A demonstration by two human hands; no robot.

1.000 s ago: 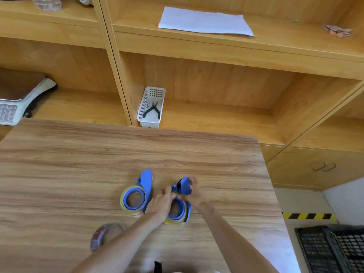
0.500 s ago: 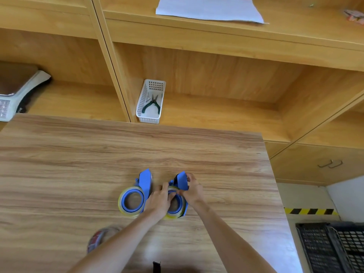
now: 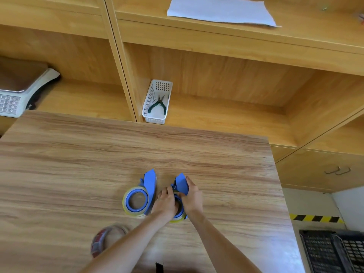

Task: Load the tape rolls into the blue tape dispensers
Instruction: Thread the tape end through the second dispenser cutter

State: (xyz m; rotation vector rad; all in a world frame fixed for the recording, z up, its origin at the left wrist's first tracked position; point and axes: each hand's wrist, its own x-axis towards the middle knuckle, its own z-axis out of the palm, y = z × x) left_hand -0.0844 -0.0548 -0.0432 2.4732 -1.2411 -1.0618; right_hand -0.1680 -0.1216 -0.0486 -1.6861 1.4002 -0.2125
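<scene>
Dispensers, two of them and both blue, lie side by side near the middle of the bench (image 3: 78, 164). The left dispenser (image 3: 146, 192) lies free with a yellowish tape roll (image 3: 126, 203) seated on its hub. The right dispenser (image 3: 182, 185) is held by both hands, and a yellowish roll (image 3: 178, 219) shows at its near edge, on its hub. The left hand (image 3: 164, 204) has its grip closed over the left side of that roll and hub, fingers curled onto it. The right hand (image 3: 192, 198) has its grip closed on the dispenser's blue blade end, thumb and fingers pinching it. The two dispensers lie just beside each other; whether they touch cannot be told.

A third roll (image 3: 100, 240), with red and white print, lies on the bench near the front edge, partly hidden by the left forearm.

Behind the bench stand wooden shelves. One white basket (image 3: 149, 99) sits in the middle compartment and holds one pair of green-handled pliers (image 3: 158, 105) and some small metal bits too small to tell. One scale (image 3: 21, 93) sits in the left compartment. One white sheet (image 3: 220, 9) lies on the upper shelf. A black crate (image 3: 334, 251) stands on the floor at the right.
</scene>
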